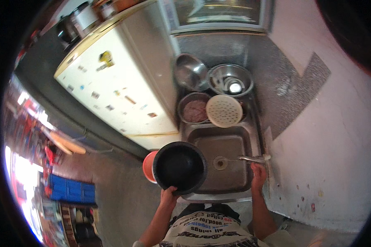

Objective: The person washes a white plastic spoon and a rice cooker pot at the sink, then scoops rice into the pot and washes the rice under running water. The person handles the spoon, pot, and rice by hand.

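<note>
A round black pot or deep bowl (180,167) is in my left hand (169,197), gripped at its near rim, over the left edge of the sink. My right hand (258,174) is at the metal faucet (250,159) on the sink's right side; whether its fingers close on the faucet is not clear. A thin line, perhaps water, runs from the spout towards the drain (220,163) of the stainless steel sink (204,197). Beyond the basin stand a metal bowl of pinkish contents (195,110) and a cream perforated strainer (224,111).
A tilted steel bowl (190,71) and a wide steel basin (230,79) stand at the back. An orange-red bucket (149,166) is partly under the black vessel. A white refrigerator (117,92) stands left, a wall (321,148) right.
</note>
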Demonstrator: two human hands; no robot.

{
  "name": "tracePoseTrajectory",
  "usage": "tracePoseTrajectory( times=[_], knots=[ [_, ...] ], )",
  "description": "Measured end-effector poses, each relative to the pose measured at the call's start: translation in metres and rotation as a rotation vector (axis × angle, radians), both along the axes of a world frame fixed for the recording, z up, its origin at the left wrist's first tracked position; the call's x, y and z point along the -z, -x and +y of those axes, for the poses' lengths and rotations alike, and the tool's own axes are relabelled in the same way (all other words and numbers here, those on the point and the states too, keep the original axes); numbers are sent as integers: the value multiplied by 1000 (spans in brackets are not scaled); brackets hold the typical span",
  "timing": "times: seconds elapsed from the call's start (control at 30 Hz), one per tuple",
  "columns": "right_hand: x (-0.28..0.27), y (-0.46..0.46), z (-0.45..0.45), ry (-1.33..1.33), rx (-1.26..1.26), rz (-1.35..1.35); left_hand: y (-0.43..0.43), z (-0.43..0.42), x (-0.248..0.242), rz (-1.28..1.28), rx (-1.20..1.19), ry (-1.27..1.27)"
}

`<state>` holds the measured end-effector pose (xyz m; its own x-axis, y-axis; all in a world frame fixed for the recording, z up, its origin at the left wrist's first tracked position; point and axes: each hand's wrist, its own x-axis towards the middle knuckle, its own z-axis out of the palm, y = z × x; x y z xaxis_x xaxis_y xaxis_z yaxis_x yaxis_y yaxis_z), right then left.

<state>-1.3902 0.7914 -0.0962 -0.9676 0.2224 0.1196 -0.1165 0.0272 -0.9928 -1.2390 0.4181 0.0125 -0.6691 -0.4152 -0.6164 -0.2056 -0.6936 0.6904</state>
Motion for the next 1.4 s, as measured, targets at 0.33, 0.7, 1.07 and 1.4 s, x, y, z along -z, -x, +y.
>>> tracePoseTrajectory(
  times=[0.33, 0.7, 1.07, 1.4],
  knots=[
    [-53, -32, -94, 196, -725, -718, -20, 36, -20, -65, 134, 857],
    [-136, -46, -163, 138, -522, -325, -6, 39, -62, 547, 330, 1596],
    [-222, -175, -331, 182, -822, 133, -186, -83, -27, 465, -405, 165],
    [-260, -375, -535, -26, -1551, -379, -558, -152, 105, 241, -1379, -372]
  ],
)
